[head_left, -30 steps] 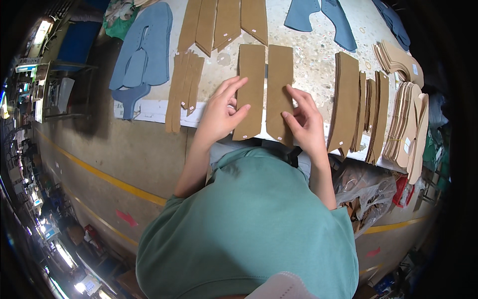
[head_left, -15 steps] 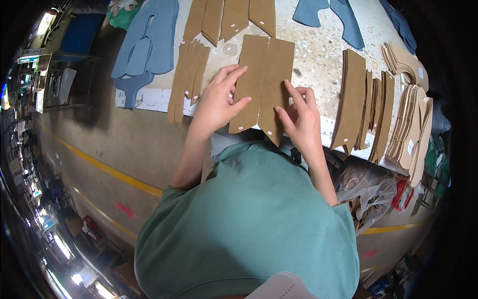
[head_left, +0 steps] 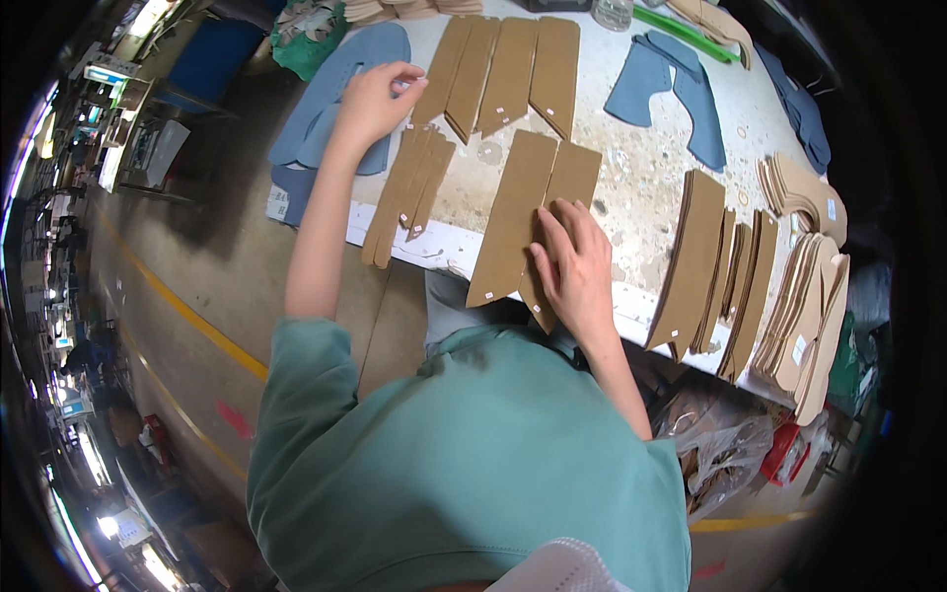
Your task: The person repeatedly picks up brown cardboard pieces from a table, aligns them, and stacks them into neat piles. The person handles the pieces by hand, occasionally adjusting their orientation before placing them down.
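Two brown flat cut pieces, a left piece and a right piece, lie side by side at the table's front edge with slanted lower ends and small white labels. My right hand rests on the right piece, fingers laid along it near the seam between the two. Up and to the left, my left hand is over the blue cut pieces, its fingers loosely curled, with no held thing visible. Narrow brown strips lie below that hand, and a row of wider brown pieces beyond.
Stacked brown strips and beige pieces line the table's right side. Blue curved pieces, a green bar and a clear jar are farther back. A clear plastic bag hangs below the right edge.
My left hand has left the brown pieces and moved up and left over the blue ones. My right hand has shifted inward onto the right piece. The view has tilted, showing more of the table's far side.
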